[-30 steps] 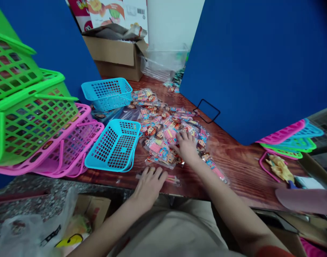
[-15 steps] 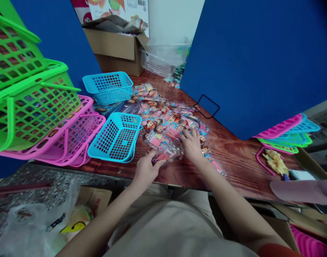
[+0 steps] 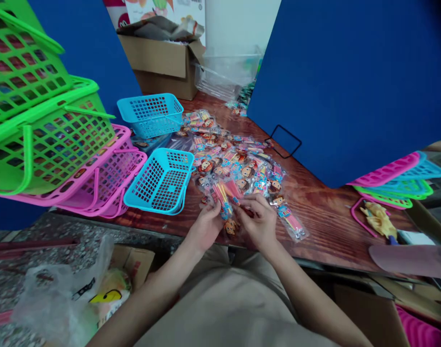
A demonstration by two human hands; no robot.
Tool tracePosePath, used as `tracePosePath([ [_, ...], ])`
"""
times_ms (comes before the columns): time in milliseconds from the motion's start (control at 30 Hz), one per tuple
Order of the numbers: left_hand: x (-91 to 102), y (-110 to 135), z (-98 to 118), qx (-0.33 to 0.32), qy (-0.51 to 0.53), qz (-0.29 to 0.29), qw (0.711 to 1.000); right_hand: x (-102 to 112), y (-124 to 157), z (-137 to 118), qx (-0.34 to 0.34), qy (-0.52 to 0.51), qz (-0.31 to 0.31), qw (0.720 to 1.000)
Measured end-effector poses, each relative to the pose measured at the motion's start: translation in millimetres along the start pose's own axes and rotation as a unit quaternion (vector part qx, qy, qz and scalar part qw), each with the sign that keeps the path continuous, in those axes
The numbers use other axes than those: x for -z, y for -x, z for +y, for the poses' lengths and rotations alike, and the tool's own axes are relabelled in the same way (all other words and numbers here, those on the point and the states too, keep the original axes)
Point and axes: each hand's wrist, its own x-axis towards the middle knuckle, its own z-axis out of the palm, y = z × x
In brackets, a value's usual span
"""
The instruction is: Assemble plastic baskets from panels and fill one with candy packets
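Observation:
A loose pile of small clear packets [image 3: 238, 159], printed with cartoon heads and showing pink and yellow sticks, spreads over the brown table [image 3: 325, 217]. At its near edge my left hand [image 3: 208, 226] is closed on a packet with yellow and pink sticks [image 3: 222, 196]. My right hand [image 3: 258, 219] pinches another packet [image 3: 234, 190] right beside it, fingers curled. One more packet [image 3: 291, 221] lies apart, to the right of my right hand. Left of the pile stands a blue basket [image 3: 159, 185] with nothing in it, and behind it a second blue basket [image 3: 151, 115].
Filled green baskets [image 3: 76, 125] are stacked on pink baskets [image 3: 112, 168] at the left. A cardboard box [image 3: 159, 62] and clear plastic bins [image 3: 227, 72] stand at the back. A blue panel [image 3: 336, 86] borders the right, near more stacked baskets [image 3: 397, 176].
My right hand has drawn back from the pile toward my left hand, now with a packet. The left hand has raised its packet, and the two packets are close together.

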Motion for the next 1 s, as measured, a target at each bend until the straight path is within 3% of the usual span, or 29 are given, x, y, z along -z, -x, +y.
tracePosePath([
  [167, 1.0, 4, 0, 0.018, 0.012, 0.008, 1.000, -2, 14, -11, 0.037, -0.013, 0.011, 0.999],
  [400, 3.7, 5, -1, 0.009, 0.026, 0.006, 1.000, -3, 18, -10, -0.047, -0.060, 0.015, 0.997],
  [567, 8.8, 3, -1, 0.009, 0.011, -0.003, 1.000, -5, 22, -10, -0.063, -0.060, 0.002, 0.996],
  [733, 13.1, 5, 2, -0.007, -0.066, 0.007, 0.998, -4, 28, -14, -0.061, -0.085, -0.058, 0.993],
  [867, 15.1, 13, 13, -0.049, -0.169, 0.037, 0.984, 11, 17, -2, -0.067, -0.130, -0.188, 0.971],
  [933, 15.7, 17, 22, -0.048, -0.228, 0.037, 0.972, 23, 4, 18, -0.111, -0.081, -0.134, 0.981],
  [1000, 15.7, 20, 31, -0.057, -0.319, 0.026, 0.946, 31, -10, 45, -0.177, 0.055, -0.014, 0.983],
])
